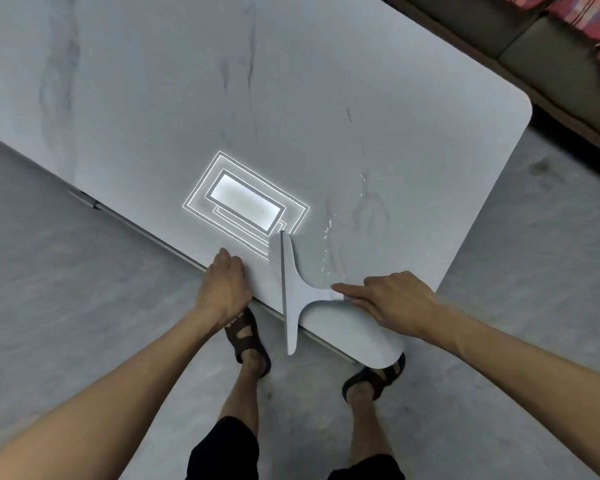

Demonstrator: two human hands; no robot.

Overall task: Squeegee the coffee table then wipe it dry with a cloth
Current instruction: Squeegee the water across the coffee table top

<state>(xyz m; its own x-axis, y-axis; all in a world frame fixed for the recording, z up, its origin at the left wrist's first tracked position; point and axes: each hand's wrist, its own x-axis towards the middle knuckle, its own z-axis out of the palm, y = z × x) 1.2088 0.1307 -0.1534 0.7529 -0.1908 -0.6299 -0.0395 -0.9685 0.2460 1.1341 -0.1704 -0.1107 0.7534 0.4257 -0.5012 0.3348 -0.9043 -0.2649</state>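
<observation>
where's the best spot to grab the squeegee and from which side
Take the squeegee by its short handle, from the right: it sticks out square from the middle of the long blade, whose near end overhangs the table edge. The right hand grips there.

Living room: coffee table [291, 98], sofa [520, 46]

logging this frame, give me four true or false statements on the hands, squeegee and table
1. The right hand grips the pale grey T-shaped squeegee by its handle. True.
2. The left hand holds a cloth. False: it rests bare on the white marble-look coffee table's near edge.
3. Water droplets lie on the table right of the blade. True.
4. The blade lies wholly on the table. False: its near end overhangs the edge.
</observation>
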